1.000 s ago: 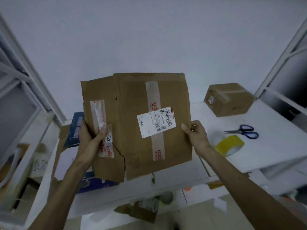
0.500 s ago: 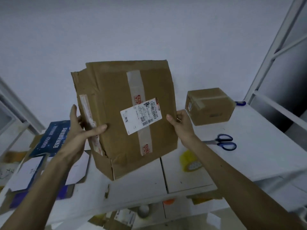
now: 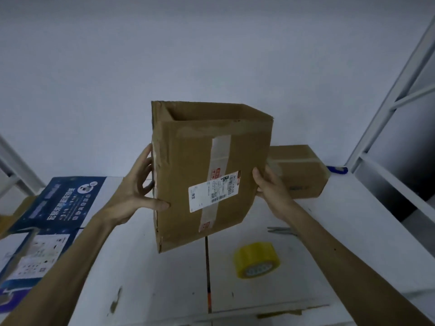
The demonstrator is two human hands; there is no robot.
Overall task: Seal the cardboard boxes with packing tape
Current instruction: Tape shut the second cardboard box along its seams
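Note:
I hold a worn brown cardboard box point(image 3: 183, 184) above the white table point(image 3: 150, 274), squared into shape with its top end open. A white shipping label and a strip of old tape run down its near face. My left hand point(image 3: 136, 191) grips the box's left edge, thumb on the front and fingers along the side. My right hand point(image 3: 270, 187) holds the right edge, thumb on the front. A roll of yellow packing tape point(image 3: 256, 260) lies on the table below and right of the box.
A second, taped brown box point(image 3: 303, 172) stands behind my right hand. Scissor blades point(image 3: 281, 230) show beside my right forearm. A flattened blue printed carton point(image 3: 56, 208) lies at left. A white metal frame point(image 3: 388, 109) rises at right.
The flattened cardboard has been opened out into a squared box with an open top. My hands shifted along its two side edges, and the view moved closer over the table.

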